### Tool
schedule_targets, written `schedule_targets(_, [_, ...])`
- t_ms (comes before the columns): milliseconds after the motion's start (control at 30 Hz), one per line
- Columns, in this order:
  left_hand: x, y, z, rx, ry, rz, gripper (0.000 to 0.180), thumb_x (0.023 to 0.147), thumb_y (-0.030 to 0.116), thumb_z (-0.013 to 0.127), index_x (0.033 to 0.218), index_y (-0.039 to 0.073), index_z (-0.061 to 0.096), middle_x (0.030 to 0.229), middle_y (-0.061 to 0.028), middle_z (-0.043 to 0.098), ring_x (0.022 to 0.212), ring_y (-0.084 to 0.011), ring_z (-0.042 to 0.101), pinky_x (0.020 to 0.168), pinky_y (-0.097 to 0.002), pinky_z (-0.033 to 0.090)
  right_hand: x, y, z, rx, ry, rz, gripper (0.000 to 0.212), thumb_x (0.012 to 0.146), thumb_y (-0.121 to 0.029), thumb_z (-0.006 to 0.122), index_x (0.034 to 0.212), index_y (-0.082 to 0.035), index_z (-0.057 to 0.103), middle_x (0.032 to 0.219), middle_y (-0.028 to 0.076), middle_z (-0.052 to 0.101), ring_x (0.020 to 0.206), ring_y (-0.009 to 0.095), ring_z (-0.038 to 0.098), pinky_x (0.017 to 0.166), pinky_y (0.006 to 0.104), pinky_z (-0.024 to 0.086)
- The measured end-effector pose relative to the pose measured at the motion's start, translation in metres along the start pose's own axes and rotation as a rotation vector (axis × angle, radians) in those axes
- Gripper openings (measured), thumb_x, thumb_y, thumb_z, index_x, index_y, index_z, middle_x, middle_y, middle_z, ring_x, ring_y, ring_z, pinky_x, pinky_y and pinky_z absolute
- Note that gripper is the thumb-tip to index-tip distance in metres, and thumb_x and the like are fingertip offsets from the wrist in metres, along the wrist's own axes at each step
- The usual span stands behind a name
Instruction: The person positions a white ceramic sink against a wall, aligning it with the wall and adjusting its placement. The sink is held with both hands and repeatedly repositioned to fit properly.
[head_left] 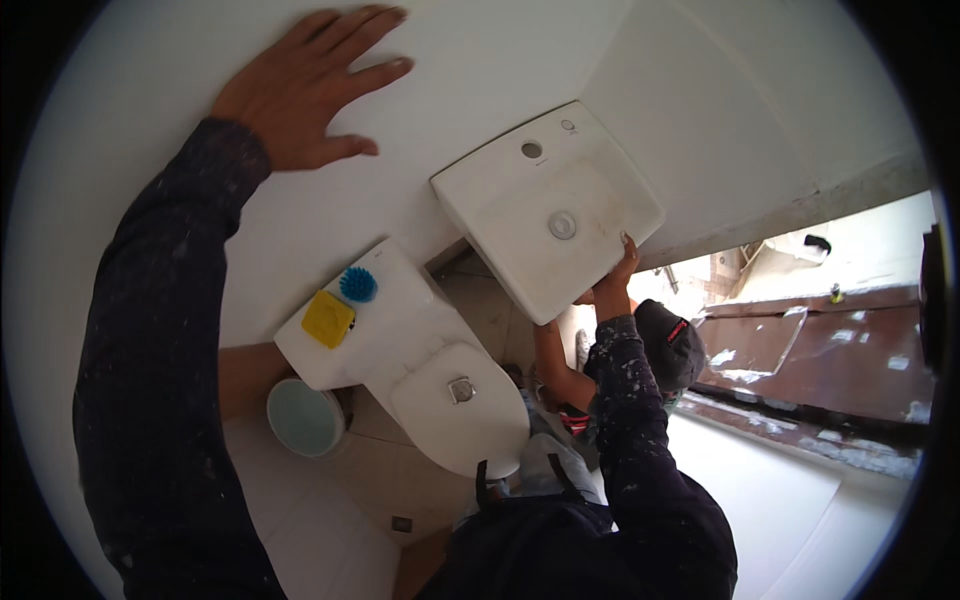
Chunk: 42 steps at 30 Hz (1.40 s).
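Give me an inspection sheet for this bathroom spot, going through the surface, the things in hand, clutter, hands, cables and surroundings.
Surface: white wall, plain; pale tiled floor below.
Job's things: white washbasin against the wall, tap hole and drain visible, no tap fitted.
Clutter: yellow sponge and blue spiky brush on the toilet cistern; pale blue bucket beside the toilet.
Hands: left hand flat on the wall, fingers spread, holding nothing; right hand at the basin's front edge, apparently gripping it.
Cables: nothing seen.
Surroundings: another person in a dark cap crouches under the basin; brown paint-spattered panels outside the doorway.
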<state>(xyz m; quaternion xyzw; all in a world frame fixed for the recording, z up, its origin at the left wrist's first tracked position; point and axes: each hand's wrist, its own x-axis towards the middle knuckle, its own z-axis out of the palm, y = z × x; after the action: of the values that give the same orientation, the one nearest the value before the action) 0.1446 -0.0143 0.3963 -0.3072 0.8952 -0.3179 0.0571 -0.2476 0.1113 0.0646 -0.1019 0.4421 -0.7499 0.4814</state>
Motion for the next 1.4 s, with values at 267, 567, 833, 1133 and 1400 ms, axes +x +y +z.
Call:
schedule_targets(267, [-0.011, -0.010, -0.015, 0.003, 0.097, 0.141, 0.071, 0.084, 0.056, 0.058, 0.136, 0.010, 0.045, 0.152, -0.0170, 0.026, 0.139, -0.0289, 0.026, 0.114, -0.0405, 0.021, -0.010, -0.005, 0.005, 0.019, -0.083, 0.153, 0.058, 0.086, -0.038, 0.041, 0.131, -0.002, 0.047, 0.127, 0.018, 0.055, 0.114, 0.036, 0.055, 0.096, 0.0483, 0.046])
schedule_targets(567, [0.002, 0.005, -0.005, -0.022, -0.015, -0.056, 0.081, 0.077, 0.051, 0.070, 0.145, 0.024, 0.035, 0.157, -0.0041, 0.016, 0.142, -0.0212, 0.022, 0.116, -0.0399, 0.023, 0.009, 0.003, -0.011, 0.087, -0.124, 0.098, 0.050, 0.087, -0.030, 0.043, 0.125, 0.001, 0.050, 0.118, 0.017, 0.059, 0.105, 0.034, 0.059, 0.091, 0.0456, 0.049])
schedule_targets(833, [0.003, 0.001, -0.013, -0.001, -0.010, 0.059, 0.070, 0.082, 0.051, 0.064, 0.140, 0.016, 0.043, 0.154, -0.0152, 0.021, 0.142, -0.0274, 0.021, 0.112, -0.0433, 0.022, 0.015, 0.010, -0.015, 0.114, -0.059, 0.082, 0.050, 0.088, -0.031, 0.041, 0.125, 0.002, 0.050, 0.118, 0.018, 0.059, 0.106, 0.035, 0.059, 0.093, 0.0456, 0.049])
schedule_targets(1133, [0.008, 0.004, -0.020, 0.000, -0.085, 0.023, 0.071, 0.081, 0.053, 0.064, 0.139, 0.018, 0.044, 0.154, -0.0163, 0.021, 0.141, -0.0285, 0.023, 0.111, -0.0452, 0.025, 0.008, 0.006, -0.003, 0.201, -0.051, 0.113, 0.046, 0.088, -0.027, 0.042, 0.123, 0.001, 0.051, 0.118, 0.017, 0.059, 0.105, 0.033, 0.059, 0.092, 0.0442, 0.049])
schedule_targets(1400, [0.007, 0.007, -0.003, 0.051, 0.063, -0.035, 0.080, 0.077, 0.053, 0.069, 0.145, 0.036, 0.031, 0.157, 0.0020, 0.018, 0.142, -0.0182, 0.024, 0.115, -0.0413, 0.026, -0.017, -0.015, 0.022, 0.162, 0.002, 0.158, 0.054, 0.085, -0.033, 0.046, 0.127, 0.002, 0.047, 0.120, 0.020, 0.057, 0.106, 0.037, 0.059, 0.093, 0.0465, 0.049])
